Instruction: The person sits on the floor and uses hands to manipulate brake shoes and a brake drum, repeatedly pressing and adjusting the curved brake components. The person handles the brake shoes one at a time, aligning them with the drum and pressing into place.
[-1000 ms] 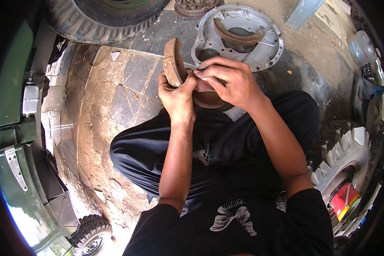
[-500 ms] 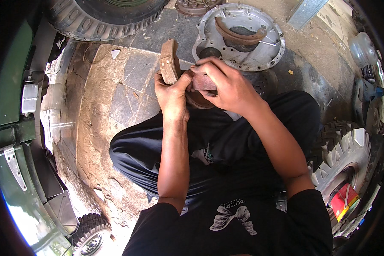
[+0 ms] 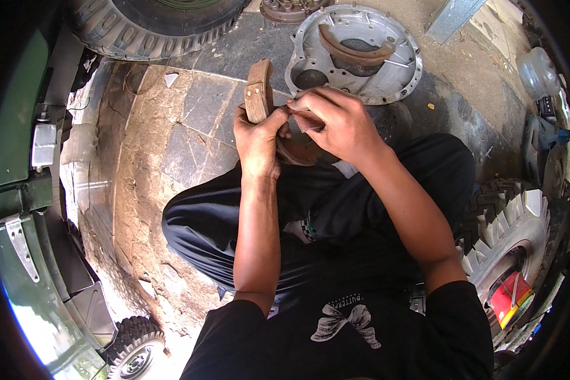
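My left hand [image 3: 257,144] is wrapped round a curved, rusty brake shoe [image 3: 258,103], which stands up above the fingers with its brown lining and pale rivets showing. The shoe's lower curve [image 3: 297,152] comes out below, between my hands and over my crossed legs. In my right hand [image 3: 350,125] a small folded piece of reddish-brown sandpaper [image 3: 308,121] is pinched, close to the left thumb and the inner side of the shoe. Whether the sandpaper touches the shoe is hidden by the fingers.
Ahead lies a round grey metal housing [image 3: 401,90] with a second brake shoe [image 3: 354,54] on it. A large tyre [image 3: 152,41] is at the far left, another wheel [image 3: 513,234] at the right with a red-and-yellow can [image 3: 512,297]. Green vehicle bodywork [image 3: 28,253] runs along the left.
The brake shoe has shifted slightly right and turned more upright. My right hand has tilted, so the sandpaper's broad face shows less and its lower edge has moved right.
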Motion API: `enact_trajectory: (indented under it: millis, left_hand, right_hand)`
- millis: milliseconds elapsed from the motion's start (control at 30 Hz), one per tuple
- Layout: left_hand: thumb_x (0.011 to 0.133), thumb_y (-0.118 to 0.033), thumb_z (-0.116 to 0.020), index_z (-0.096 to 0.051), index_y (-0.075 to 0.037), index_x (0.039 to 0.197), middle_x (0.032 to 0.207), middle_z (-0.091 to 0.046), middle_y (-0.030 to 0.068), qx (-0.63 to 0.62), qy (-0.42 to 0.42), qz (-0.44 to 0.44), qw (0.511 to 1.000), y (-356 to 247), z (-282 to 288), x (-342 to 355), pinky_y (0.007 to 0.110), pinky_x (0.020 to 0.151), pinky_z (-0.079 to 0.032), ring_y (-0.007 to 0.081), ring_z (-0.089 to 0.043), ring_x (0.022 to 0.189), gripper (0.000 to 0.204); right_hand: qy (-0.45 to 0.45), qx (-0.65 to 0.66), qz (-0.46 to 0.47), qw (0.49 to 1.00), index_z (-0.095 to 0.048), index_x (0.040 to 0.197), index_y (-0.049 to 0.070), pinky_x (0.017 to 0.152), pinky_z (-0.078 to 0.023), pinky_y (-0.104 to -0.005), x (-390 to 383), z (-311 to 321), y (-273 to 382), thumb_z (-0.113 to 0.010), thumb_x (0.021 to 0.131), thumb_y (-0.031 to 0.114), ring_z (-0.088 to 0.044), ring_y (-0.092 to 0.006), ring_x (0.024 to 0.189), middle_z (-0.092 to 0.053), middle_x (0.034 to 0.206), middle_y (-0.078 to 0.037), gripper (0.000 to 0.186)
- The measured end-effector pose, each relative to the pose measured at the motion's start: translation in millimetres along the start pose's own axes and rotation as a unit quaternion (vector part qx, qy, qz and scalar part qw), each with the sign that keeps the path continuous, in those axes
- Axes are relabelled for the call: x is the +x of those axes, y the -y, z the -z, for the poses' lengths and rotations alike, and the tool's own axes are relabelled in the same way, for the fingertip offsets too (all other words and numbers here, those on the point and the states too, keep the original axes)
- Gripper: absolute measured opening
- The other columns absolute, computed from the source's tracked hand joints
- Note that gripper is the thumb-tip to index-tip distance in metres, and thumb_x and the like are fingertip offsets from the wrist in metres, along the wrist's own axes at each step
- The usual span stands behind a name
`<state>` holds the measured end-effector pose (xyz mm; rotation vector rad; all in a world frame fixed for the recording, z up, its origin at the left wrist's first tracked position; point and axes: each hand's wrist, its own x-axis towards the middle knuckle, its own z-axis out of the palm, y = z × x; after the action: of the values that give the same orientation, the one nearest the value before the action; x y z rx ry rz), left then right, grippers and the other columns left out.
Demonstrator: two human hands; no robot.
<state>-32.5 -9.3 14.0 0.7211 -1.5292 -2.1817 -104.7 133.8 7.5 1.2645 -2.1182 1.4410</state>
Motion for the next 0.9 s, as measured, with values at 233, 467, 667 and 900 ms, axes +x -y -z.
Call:
enact_trajectory:
  millis: [233, 467, 667, 900]
  left_hand:
    - [0.080, 0.003, -0.079, -0.052, 0.001, 0.107, 0.083, -0.064, 0.0084, -0.010, 0.027, 0.004, 1.000, -4.2, -1.3, 1.1, 0.028, 0.055, -0.049, 0.0141, -0.059, 0.062, 0.038]
    - [0.081, 0.004, -0.079, -0.054, 0.001, 0.107, 0.085, -0.067, 0.0096, -0.009, 0.057, -0.033, 0.998, -5.3, 1.7, 1.2, 0.028, 0.056, -0.050, 0.0150, -0.062, 0.066, 0.037]
    - [0.081, 0.005, -0.079, -0.054, 0.001, 0.109, 0.087, -0.068, 0.0104, -0.036, 0.051, -0.039, 0.997, -5.7, 3.0, 2.9, 0.028, 0.056, -0.050, 0.0156, -0.062, 0.066, 0.038]
    - [0.084, -0.001, -0.079, -0.053, 0.001, 0.111, 0.087, -0.069, 0.0122, -0.062, 0.052, -0.024, 0.996, -1.4, 4.5, 4.7, 0.030, 0.056, -0.052, 0.0168, -0.063, 0.065, 0.038]
  right_hand:
    - [0.000, 0.041, -0.014, 0.999, -0.071, 0.098, 0.005, 0.069, -0.060, -0.0363, 3.3, 6.6, -6.4, -0.081, 0.077, 0.006, -0.076, -0.0288, 0.080, -0.075, 0.089, -0.011, 0.023]
    - [0.035, 0.085, -0.102, 0.990, -0.074, 0.102, 0.002, 0.077, -0.060, -0.0312, 5.6, 13.6, -3.9, -0.079, 0.084, 0.005, -0.077, -0.0209, 0.089, -0.078, 0.097, -0.010, 0.019]
    - [0.024, 0.124, -0.145, 0.981, -0.074, 0.105, 0.000, 0.082, -0.059, -0.0286, 6.0, 10.9, -4.3, -0.078, 0.087, 0.004, -0.076, -0.0158, 0.091, -0.079, 0.097, -0.009, 0.018]
    - [0.040, 0.179, -0.225, 0.957, -0.075, 0.104, -0.001, 0.082, -0.058, -0.0253, 6.3, 11.9, -4.6, -0.075, 0.092, 0.004, -0.072, -0.0101, 0.091, -0.078, 0.097, -0.008, 0.013]
